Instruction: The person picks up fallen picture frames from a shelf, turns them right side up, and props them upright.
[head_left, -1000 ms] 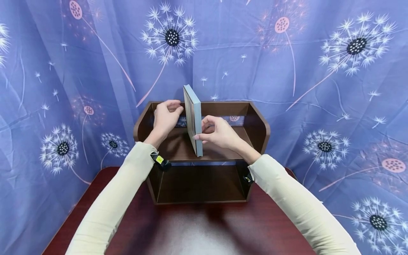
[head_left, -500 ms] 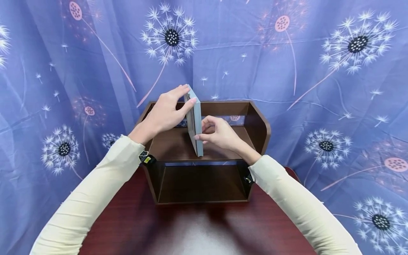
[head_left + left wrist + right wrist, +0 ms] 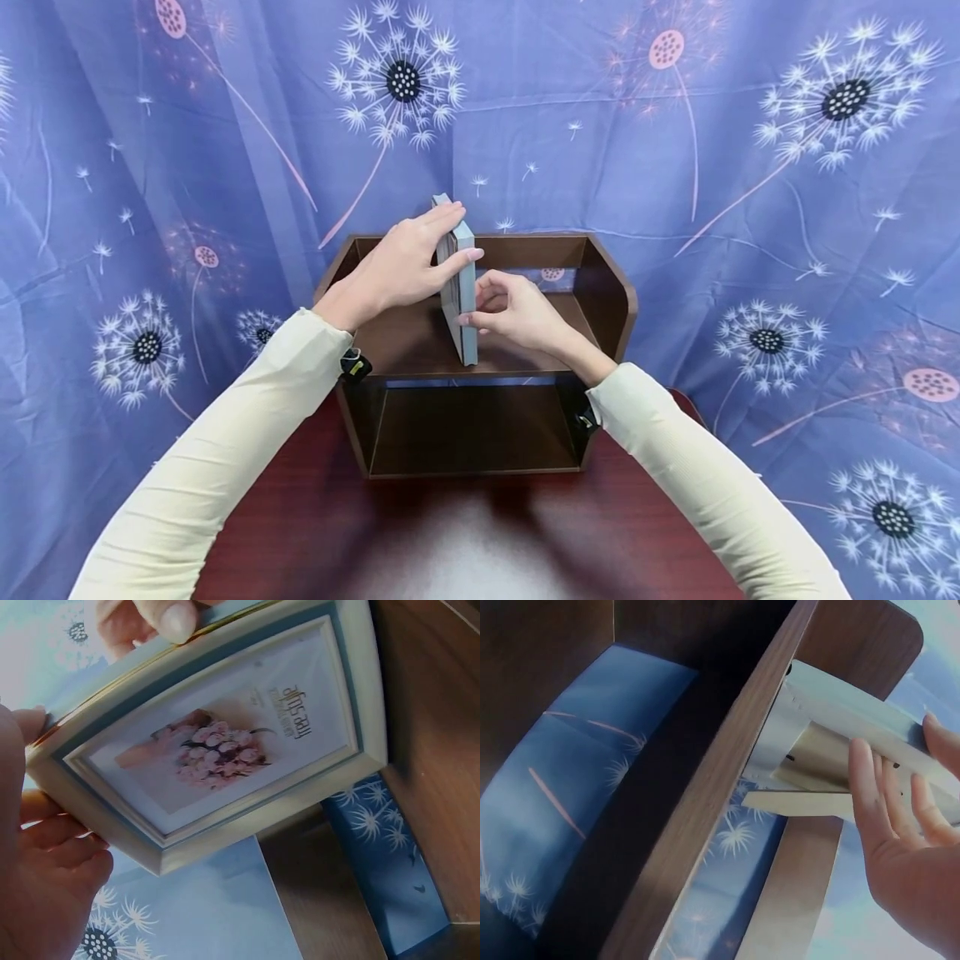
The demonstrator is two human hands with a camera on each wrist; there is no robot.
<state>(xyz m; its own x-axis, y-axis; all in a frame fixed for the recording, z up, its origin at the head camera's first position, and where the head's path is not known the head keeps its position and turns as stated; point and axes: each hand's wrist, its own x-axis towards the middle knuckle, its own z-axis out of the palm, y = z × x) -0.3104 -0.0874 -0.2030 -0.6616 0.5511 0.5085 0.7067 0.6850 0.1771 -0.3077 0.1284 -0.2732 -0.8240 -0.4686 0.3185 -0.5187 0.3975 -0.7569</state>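
A picture frame (image 3: 467, 300) stands upright on the upper shelf, its pale blue edge toward me. The left wrist view shows the front of the picture frame (image 3: 225, 750), with a cream and blue border around pink flowers. My left hand (image 3: 405, 258) grips its upper corner, fingers over the top edge and thumb on the near edge. Lower on that near edge, my right hand (image 3: 517, 312) pinches the frame between thumb and fingers. In the right wrist view, fingers of my right hand (image 3: 907, 855) lie by the frame's back, where a cream support leg (image 3: 799, 803) sticks out.
The brown two-tier shelf unit (image 3: 607, 308) has raised side panels and a back rail. Its lower shelf (image 3: 472, 429) lies below the frame. It stands on a dark red table (image 3: 420, 533), with a blue dandelion-print curtain (image 3: 525, 108) behind and at both sides.
My left hand has come from behind the frame's left side up onto its top corner and now grips it. My right hand and the frame have hardly moved.
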